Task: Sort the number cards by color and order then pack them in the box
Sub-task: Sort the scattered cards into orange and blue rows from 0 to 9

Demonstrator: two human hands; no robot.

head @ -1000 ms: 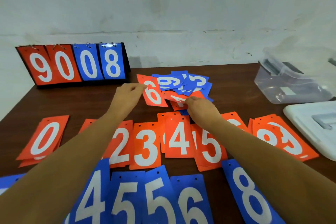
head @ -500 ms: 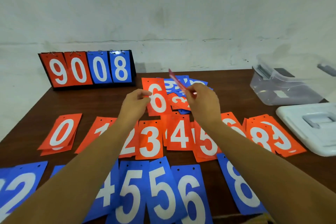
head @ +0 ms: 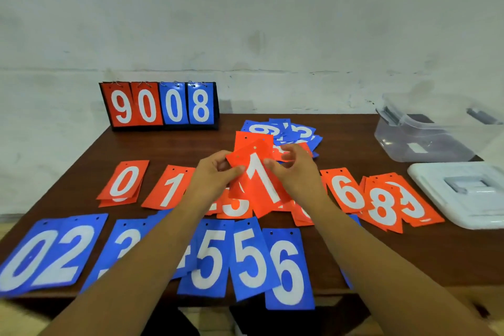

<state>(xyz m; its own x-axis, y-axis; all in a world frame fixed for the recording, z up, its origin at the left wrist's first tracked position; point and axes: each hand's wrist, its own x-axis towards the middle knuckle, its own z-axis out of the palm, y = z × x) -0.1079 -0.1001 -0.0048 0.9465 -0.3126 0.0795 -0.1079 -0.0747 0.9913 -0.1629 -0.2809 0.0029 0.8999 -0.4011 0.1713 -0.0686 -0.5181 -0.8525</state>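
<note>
Drawn together since half a second ago: left hand [head: 215, 174] and right hand [head: 294, 169], then apart over the unsorted heap [head: 294, 133], now meeting on one orange 1 card [head: 259, 180], turned from edge-on to face-up. Held off the table [head: 169, 144], well in front of the flip scoreboard [head: 161, 105] and somewhat to its right. Left thumb and curled fingers pinching the card's left edge near the top. Right thumb and curled fingers pinching the opposite edge, though blurred there. On the scoreboard side of it, a second orange card [head: 252, 142], number hidden; cannot tell which hand has it. Matching orange 1 pile [head: 170, 188] flat on the table in front of the scoreboard's middle, orange 0 pile [head: 124, 184] in front of its left end, blue row [head: 251, 259] farther out from the scoreboard, at the near edge. Clear box [head: 417, 139] far to the scoreboard's right, white lid [head: 463, 194] farther right and nearer the body, no coloured cards showing inside. By the look: thin, light, fairly stiff plastic sheet, glossy and probably slippery face to face, so apt to slide off a stack or cling to the card behind. Best taken by the long edges or a corner, thumb on the face, fingers beneath. Once flat on the table, likely hard to lift without levering up a corner. Little risk of breaking, some of creasing if bent.
</note>
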